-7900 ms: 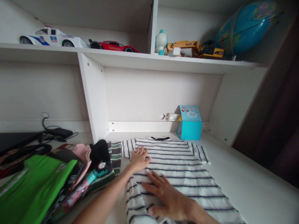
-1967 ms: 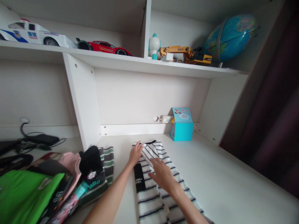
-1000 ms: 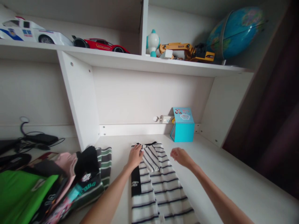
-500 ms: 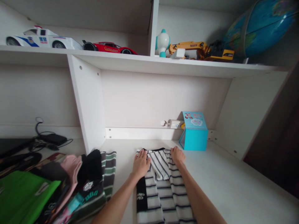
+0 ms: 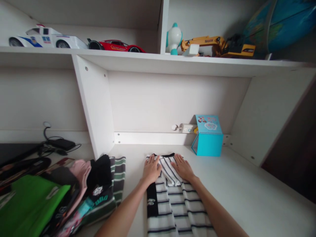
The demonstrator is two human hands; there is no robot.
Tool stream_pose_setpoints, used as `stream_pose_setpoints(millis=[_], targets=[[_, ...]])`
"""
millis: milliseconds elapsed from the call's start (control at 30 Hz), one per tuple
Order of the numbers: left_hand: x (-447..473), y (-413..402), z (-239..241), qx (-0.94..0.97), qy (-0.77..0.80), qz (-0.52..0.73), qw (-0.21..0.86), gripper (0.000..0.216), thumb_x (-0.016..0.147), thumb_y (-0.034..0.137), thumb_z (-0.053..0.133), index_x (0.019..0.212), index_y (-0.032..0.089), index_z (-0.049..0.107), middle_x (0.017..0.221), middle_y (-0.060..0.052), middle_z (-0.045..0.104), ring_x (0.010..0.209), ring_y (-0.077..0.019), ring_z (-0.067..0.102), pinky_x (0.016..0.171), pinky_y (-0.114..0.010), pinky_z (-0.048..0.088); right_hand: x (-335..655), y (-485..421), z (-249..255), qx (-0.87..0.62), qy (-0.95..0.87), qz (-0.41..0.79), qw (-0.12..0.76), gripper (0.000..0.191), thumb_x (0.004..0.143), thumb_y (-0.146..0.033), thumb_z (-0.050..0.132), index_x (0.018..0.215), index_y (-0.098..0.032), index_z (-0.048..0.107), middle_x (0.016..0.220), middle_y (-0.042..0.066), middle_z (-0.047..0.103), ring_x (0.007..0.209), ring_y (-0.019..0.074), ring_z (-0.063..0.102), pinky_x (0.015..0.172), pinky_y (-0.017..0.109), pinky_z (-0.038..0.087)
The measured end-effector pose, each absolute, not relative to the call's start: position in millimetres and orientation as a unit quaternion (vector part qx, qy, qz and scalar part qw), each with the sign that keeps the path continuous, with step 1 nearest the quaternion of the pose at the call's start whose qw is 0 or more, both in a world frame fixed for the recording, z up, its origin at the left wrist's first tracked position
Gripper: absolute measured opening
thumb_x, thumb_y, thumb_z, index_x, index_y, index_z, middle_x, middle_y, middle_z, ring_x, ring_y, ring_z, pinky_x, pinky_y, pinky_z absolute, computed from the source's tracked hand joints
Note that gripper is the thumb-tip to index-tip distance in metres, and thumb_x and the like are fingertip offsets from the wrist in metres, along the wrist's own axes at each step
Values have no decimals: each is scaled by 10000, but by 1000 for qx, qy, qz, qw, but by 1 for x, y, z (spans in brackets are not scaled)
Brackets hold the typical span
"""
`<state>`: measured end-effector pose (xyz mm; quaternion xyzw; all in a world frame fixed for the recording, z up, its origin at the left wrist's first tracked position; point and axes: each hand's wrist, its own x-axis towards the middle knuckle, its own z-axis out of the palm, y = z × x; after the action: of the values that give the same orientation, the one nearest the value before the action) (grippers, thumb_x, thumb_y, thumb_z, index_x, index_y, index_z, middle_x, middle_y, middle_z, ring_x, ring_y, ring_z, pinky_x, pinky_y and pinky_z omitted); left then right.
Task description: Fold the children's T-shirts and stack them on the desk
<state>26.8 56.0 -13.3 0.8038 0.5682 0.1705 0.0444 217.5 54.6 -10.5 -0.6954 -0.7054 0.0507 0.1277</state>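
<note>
A white shirt with dark stripes point(image 5: 176, 204) lies on the white desk, its sides folded inward and its black collar edge at the far end. White lettering shows on a black panel along its left side. My left hand point(image 5: 151, 168) rests flat on the upper left corner of the shirt, fingers stretched out. On the upper right part lies my right hand point(image 5: 183, 168), palm down with its fingers extended over the cloth. Between the two hands a striped folded flap shows.
A pile of clothes, with a green garment point(image 5: 32, 204) on it, lies at the left. A blue desk calendar point(image 5: 209, 143) stands behind on the right, beside a power socket point(image 5: 188, 128). Toy vehicles, including a red car point(image 5: 117, 45), and a globe point(image 5: 291, 23) sit on the shelf above.
My right hand has gone from gripping the shirt's upper right corner to lying flat on the cloth, further left. My left hand stays flat on its corner. The view has shifted slightly.
</note>
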Motion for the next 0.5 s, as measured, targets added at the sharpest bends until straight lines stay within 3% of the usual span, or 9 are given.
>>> stream_pose_setpoints(millis=[133,267,400,500], targets=[[26,57,-15,807,566,159,53,488,885,365,280,1351,228,324,1427,-107,264,1317,-249,191,1049,-444,167,219,49,-11,-693,-709,75,105,617,906,-481,161,1398,-109,136,1452,111,159,1331,210,120,1048,436,177],[25,58,-16,808,565,152,68,627,851,554,264,1380,219,256,1452,-102,187,1330,-287,111,1050,-469,137,220,23,7,-670,-731,86,94,672,886,-538,149,1403,-126,29,1465,93,25,1338,206,5,1052,489,103],[24,59,-16,813,559,144,73,733,798,660,253,1383,219,248,1459,-107,152,1332,-305,74,1047,-479,123,222,-49,16,-603,-786,118,67,702,855,-595,199,1399,-164,92,1460,62,58,1334,190,36,1066,429,128],[24,59,-16,817,555,137,78,738,797,666,245,1385,220,241,1460,-111,141,1333,-303,65,1045,-480,116,230,-117,8,-543,-830,111,69,704,849,-581,270,1392,-192,48,1449,76,65,1324,225,61,1055,455,165]])
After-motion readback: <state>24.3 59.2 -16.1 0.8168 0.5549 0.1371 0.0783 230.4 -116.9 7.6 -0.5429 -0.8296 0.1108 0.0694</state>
